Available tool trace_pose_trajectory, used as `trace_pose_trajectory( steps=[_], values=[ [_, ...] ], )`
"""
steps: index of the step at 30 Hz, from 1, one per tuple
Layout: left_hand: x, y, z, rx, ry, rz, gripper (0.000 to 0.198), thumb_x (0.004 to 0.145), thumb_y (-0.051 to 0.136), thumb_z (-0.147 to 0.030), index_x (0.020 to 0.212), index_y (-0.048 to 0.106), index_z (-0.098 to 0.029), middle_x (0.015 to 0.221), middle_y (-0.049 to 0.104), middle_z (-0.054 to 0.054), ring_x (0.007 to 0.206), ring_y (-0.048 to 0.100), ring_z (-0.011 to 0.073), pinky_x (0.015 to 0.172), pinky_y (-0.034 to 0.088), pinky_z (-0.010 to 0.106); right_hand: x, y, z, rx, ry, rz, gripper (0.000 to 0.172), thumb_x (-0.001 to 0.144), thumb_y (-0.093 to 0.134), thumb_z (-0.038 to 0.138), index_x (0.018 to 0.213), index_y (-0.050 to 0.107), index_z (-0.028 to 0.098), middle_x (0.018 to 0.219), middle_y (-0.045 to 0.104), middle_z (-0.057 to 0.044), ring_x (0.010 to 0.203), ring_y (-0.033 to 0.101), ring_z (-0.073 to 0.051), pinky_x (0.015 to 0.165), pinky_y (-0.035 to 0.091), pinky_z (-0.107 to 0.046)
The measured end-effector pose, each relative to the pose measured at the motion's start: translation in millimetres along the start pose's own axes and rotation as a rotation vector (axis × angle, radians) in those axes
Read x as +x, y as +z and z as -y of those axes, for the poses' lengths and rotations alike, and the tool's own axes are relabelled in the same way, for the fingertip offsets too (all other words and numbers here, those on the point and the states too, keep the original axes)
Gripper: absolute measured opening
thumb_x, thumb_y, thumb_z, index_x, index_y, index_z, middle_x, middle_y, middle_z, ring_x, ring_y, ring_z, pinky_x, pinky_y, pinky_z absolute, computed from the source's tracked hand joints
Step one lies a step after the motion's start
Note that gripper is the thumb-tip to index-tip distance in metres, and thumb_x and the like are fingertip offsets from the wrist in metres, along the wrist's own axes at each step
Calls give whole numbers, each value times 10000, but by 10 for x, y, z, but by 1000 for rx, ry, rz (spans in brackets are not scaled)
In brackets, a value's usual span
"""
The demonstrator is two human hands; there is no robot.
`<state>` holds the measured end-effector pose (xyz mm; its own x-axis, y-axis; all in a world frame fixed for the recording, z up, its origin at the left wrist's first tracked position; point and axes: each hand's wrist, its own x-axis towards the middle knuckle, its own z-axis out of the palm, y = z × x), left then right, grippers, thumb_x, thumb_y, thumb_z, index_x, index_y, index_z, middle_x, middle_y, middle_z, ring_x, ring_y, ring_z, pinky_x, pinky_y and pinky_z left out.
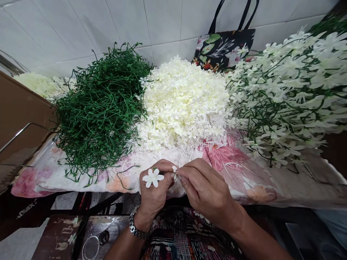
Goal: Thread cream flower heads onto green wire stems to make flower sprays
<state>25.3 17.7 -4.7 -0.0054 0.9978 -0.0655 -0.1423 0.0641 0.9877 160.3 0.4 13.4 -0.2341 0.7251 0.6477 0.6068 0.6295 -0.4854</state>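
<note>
My left hand [154,191] is closed around a short green stem with a white artificial flower [153,177] on it. My right hand [206,189] pinches a small white petal piece [175,169] right against the left fingertips. Both hands hover at the near edge of a floral cloth [230,169]. Behind them lies a big heap of loose cream flower heads [184,101]. A tangled pile of green plastic stems [100,108] sits to its left.
Finished white-flowered sprays [292,90] are piled at the right. A black floral tote bag [225,47] leans on the tiled wall. A brown cardboard box [18,108] and a wire rack stand at left. A wristwatch [135,227] is on my left wrist.
</note>
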Motion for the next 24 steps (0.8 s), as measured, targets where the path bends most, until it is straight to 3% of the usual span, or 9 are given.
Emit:
trace_pose_trajectory(
  steps=[5, 8, 11, 17, 24],
  values=[
    [-11, 84, -28, -233, -154, -66, 262, 537, 774, -331, 542, 585, -149, 474, 458, -41, 423, 371, 58, 401, 312, 197, 36, -39, -32, 106, 55, 5, 235, 862, 473, 98, 1067, 539, 189, 771, 575, -24, 688, 542, -127, 608, 481, -249],
    [-14, 97, -88, -347, -266, -102, 336, 453, 814, -325, 498, 537, -141, 413, 370, -75, 378, 290, 26, 371, 264, 177, 50, -86, -54, 113, 107, 9, 268, 834, 536, 175, 1101, 503, 181, 895, 581, -61, 779, 570, -158, 656, 515, -290],
    [-27, 95, -116, -357, -293, -121, 353, 427, 822, -312, 472, 517, -141, 381, 318, -93, 358, 256, 15, 360, 249, 171, 46, -92, -57, 117, 105, 55, 340, 820, 568, 257, 1139, 487, 173, 996, 576, -98, 866, 580, -192, 697, 534, -333],
    [-87, 106, -60, -348, -213, -130, 258, 469, 812, -289, 570, 626, -141, 502, 538, -30, 444, 442, 68, 437, 367, 198, 39, -29, -17, 172, 73, 20, 122, 844, 521, 150, 952, 568, 179, 764, 622, -29, 702, 591, -135, 614, 511, -262],
    [-99, 75, -36, -365, -136, -93, 198, 539, 797, -245, 607, 643, -143, 516, 550, -32, 459, 434, 52, 441, 340, 169, 23, -6, 10, 147, 87, -23, 94, 832, 531, 116, 903, 564, 169, 718, 625, -25, 654, 587, -118, 588, 492, -232]
  ],
)
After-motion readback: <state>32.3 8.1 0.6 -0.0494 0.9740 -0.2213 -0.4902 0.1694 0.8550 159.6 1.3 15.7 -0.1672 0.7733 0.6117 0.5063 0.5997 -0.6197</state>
